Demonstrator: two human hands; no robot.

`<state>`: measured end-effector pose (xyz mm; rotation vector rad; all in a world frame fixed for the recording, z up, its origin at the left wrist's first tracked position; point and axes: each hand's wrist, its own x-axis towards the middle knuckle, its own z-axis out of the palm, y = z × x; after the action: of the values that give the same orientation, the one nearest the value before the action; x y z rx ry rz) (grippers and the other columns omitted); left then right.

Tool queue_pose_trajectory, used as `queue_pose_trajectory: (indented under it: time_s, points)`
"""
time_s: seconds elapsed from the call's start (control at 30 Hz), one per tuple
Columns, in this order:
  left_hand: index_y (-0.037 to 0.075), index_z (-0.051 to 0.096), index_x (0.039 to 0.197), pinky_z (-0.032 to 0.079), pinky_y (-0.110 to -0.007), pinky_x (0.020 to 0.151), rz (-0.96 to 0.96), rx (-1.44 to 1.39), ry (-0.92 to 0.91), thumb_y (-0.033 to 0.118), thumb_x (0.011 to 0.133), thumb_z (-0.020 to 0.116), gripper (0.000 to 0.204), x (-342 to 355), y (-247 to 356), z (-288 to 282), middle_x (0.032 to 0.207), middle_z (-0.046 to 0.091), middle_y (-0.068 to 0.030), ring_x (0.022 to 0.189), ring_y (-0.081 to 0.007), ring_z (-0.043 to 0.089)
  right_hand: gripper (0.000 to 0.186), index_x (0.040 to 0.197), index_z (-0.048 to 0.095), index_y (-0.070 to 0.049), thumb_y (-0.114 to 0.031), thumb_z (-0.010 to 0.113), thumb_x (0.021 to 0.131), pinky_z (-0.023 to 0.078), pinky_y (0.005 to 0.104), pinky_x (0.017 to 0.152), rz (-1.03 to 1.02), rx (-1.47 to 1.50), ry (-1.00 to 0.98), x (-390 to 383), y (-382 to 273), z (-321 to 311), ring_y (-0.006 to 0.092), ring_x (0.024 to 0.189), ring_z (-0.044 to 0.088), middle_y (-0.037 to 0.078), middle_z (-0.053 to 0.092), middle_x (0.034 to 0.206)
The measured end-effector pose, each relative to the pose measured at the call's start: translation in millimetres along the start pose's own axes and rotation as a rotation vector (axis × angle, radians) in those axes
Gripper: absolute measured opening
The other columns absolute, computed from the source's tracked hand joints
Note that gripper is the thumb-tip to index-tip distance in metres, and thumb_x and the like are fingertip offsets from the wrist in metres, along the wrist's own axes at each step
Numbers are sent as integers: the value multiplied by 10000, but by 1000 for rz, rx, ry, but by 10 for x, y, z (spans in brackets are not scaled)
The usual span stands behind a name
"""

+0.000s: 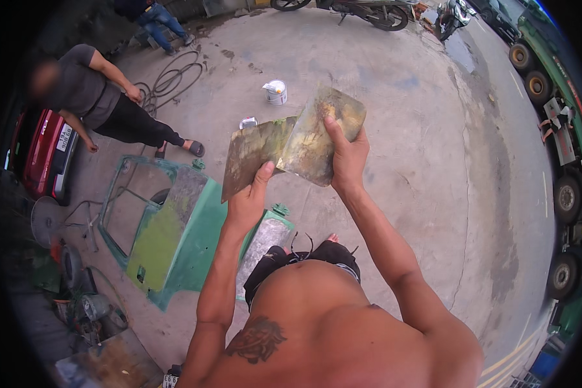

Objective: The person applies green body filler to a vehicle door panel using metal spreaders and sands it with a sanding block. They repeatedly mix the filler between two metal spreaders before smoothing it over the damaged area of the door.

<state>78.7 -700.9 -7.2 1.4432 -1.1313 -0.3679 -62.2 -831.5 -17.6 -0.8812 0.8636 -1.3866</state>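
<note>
My left hand (246,204) grips the lower edge of a thin brown-stained flat plate (249,152), thumb on top. In my right hand (349,155) is a second flat plate (310,142), blotched yellow, grey and brown, with the thumb pressed on its face. The two plates meet edge to edge or overlap slightly at the middle; I cannot tell which. A smear of yellow-green stuff shows near the left plate's top edge. Below and left on the ground lies a green vehicle door (194,258) with a yellow-green patch and grey sanded areas. My fingers under the plates are hidden.
A white tin (276,95) stands on the concrete beyond the plates. Beside my legs lies a green and grey panel (265,242). Another person (97,97) stands at the left by a red car (42,152). A coiled hose (168,87), motorbike (375,13) and green truck (572,187) surround the area.
</note>
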Motion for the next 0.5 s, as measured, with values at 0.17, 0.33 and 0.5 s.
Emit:
queue_pose_trajectory:
  time_s: [0.17, 0.33, 0.5]
  points:
    - [-22, 602, 1199, 468, -324, 819, -297, -30, -397, 292, 1010, 577, 367, -107, 64, 33, 1038, 665, -98, 917, -162, 576, 427, 1168, 588, 27, -232, 759, 875, 518, 314, 826, -123, 74, 24, 187, -369, 118, 153, 946, 631, 96, 667, 1066]
    - [-42, 404, 1377, 559, -507, 947, -277, -617, -238, 302, 1067, 397, 464, 137, -43, -44, 1294, 550, -181, 1151, -317, 610, 407, 1157, 583, 32, -208, 757, 878, 530, 298, 811, -106, 50, -75, 186, -641, 76, 153, 929, 646, 107, 667, 1066]
    - [-50, 460, 1336, 554, -445, 939, -259, -449, -164, 321, 1055, 447, 466, 351, 9, 68, 1275, 551, -164, 1124, -275, 607, 392, 1175, 576, 51, -159, 735, 886, 540, 317, 818, 131, -35, -79, -280, -125, -93, 166, 939, 656, 127, 673, 1081]
